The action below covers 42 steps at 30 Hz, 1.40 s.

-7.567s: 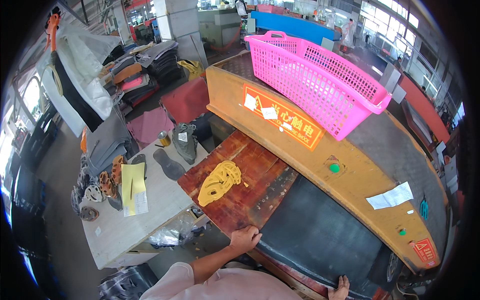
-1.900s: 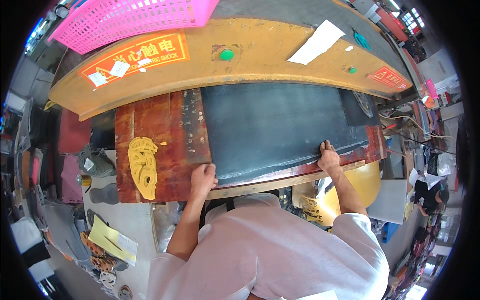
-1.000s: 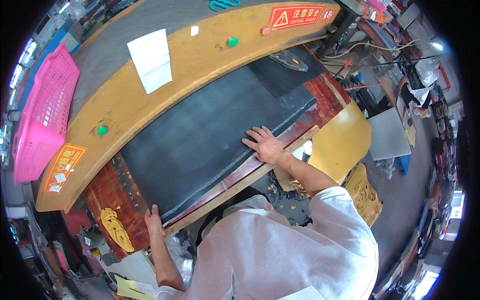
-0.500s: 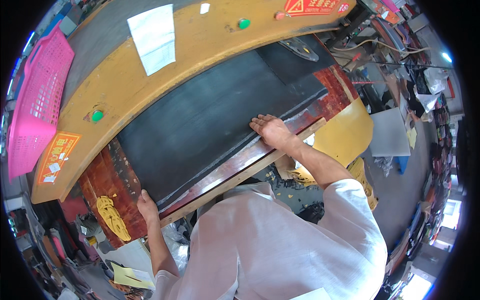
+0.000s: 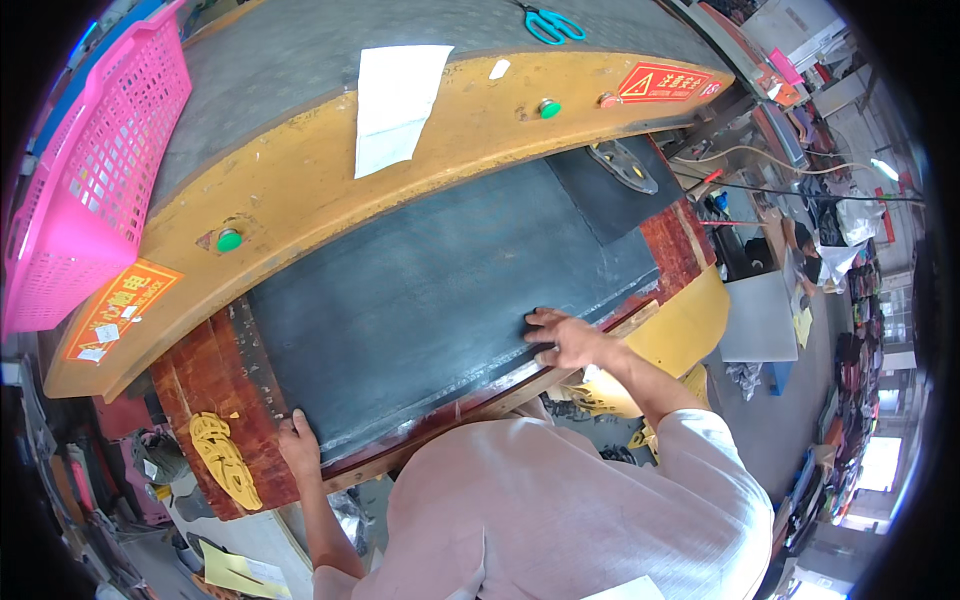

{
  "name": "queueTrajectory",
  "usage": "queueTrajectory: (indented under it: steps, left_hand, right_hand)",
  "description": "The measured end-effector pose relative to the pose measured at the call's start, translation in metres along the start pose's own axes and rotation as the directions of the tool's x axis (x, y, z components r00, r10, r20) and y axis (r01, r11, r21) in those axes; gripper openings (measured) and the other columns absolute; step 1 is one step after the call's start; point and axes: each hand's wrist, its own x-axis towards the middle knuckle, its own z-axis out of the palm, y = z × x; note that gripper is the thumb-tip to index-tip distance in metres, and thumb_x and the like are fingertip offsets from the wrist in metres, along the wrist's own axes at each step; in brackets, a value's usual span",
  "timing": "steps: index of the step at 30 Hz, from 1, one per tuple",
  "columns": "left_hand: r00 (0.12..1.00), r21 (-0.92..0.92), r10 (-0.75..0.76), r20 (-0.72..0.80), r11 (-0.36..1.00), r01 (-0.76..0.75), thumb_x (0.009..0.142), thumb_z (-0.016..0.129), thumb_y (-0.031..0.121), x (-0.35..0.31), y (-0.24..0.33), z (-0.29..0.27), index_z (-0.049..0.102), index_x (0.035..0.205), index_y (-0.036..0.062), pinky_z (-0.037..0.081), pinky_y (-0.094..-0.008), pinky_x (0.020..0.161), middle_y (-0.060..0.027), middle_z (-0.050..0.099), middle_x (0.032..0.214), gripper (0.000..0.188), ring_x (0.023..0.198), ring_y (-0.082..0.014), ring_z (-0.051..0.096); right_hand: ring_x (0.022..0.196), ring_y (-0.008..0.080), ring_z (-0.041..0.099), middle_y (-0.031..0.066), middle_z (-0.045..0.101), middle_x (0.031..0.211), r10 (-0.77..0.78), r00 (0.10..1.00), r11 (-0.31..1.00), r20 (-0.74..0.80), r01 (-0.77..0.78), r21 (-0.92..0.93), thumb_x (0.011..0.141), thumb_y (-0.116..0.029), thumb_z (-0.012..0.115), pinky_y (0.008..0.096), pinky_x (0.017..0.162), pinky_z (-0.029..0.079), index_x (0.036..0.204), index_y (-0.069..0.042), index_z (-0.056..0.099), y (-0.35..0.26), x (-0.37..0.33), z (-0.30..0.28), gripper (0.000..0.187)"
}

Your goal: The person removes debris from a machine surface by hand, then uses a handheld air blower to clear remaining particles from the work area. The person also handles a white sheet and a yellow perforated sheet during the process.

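Bare right hand (image 5: 575,342): fingers fanned apart now, bunched together half a second ago.
Pink perforated plastic basket (image 5: 105,190): atop the ochre-painted metal machine (image 5: 310,190).
Yellow openwork cutout (image 5: 223,460): flat on the reddish-brown wooden board (image 5: 205,365).
Bare left hand (image 5: 300,448): by the near left corner of my black rectangular sheet (image 5: 420,300) (whether those fingers pinch it, I can't tell).
Sheet: lying flat on the board, between my hands.
Right fingertips: just inside its near edge, contact unclear.
Dark oval piece (image 5: 622,168): on the small black square (image 5: 620,208) farther right.
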Motion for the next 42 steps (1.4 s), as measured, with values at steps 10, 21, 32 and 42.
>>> queueTrajectory:
  steps: [10,21,32,42]
  left_hand:
    - [0.863,0.532,0.422,-0.277,0.815,-0.229,0.098,0.063,0.040,-0.005,0.082,0.060,0.047,0.149,-0.0035,0.026,-0.0598,0.122,-0.0311,0.042,0.156,0.069,0.148,-0.0509,0.033]
    - [0.641,0.323,0.687,0.343,0.555,-0.767,0.097,0.056,0.055,-0.035,0.254,0.182,0.040,0.158,-0.0008,0.002,-0.0658,0.125,-0.0240,0.027,0.168,0.084,0.159,-0.0440,0.014]
    - [0.924,0.458,0.383,0.011,0.819,-0.345,0.101,0.054,0.054,-0.032,0.161,0.122,0.046,0.156,0.0111,0.017,-0.0683,0.122,-0.0140,0.036,0.166,0.071,0.157,-0.0393,0.023]
    - [0.760,-0.319,-0.179,-0.625,0.947,-0.039,0.108,0.052,0.035,-0.059,0.020,-0.152,0.067,0.077,0.0016,0.051,-0.0408,0.063,-0.0148,0.064,0.069,0.049,0.061,-0.0238,0.060]
  right_hand:
    - [0.139,0.0414,0.051,0.0219,0.059,0.145,0.033,0.829,0.981,-0.558,-0.133,-0.139,0.096,-0.029,0.068,0.0474,0.118,0.040,0.136,-0.002,0.063,0.061,0.076,-0.014,0.049]
    - [0.120,0.0350,0.066,0.0177,0.073,0.120,0.141,0.977,0.952,-0.161,-0.089,0.293,0.096,-0.028,0.070,0.0411,0.106,0.051,0.118,-0.005,0.075,0.015,0.085,-0.085,0.032]
    - [0.086,0.0202,0.071,0.0123,0.074,0.096,-0.539,0.742,0.575,-0.398,0.669,0.471,0.094,-0.002,0.067,0.0319,0.078,0.056,0.111,0.002,0.073,-0.127,0.118,-0.223,0.019]
    - [0.085,0.0176,0.073,0.0128,0.076,0.093,-0.682,0.729,0.578,-0.058,0.586,0.568,0.094,0.000,0.067,0.0294,0.079,0.057,0.112,0.005,0.074,-0.218,0.166,-0.073,0.020]
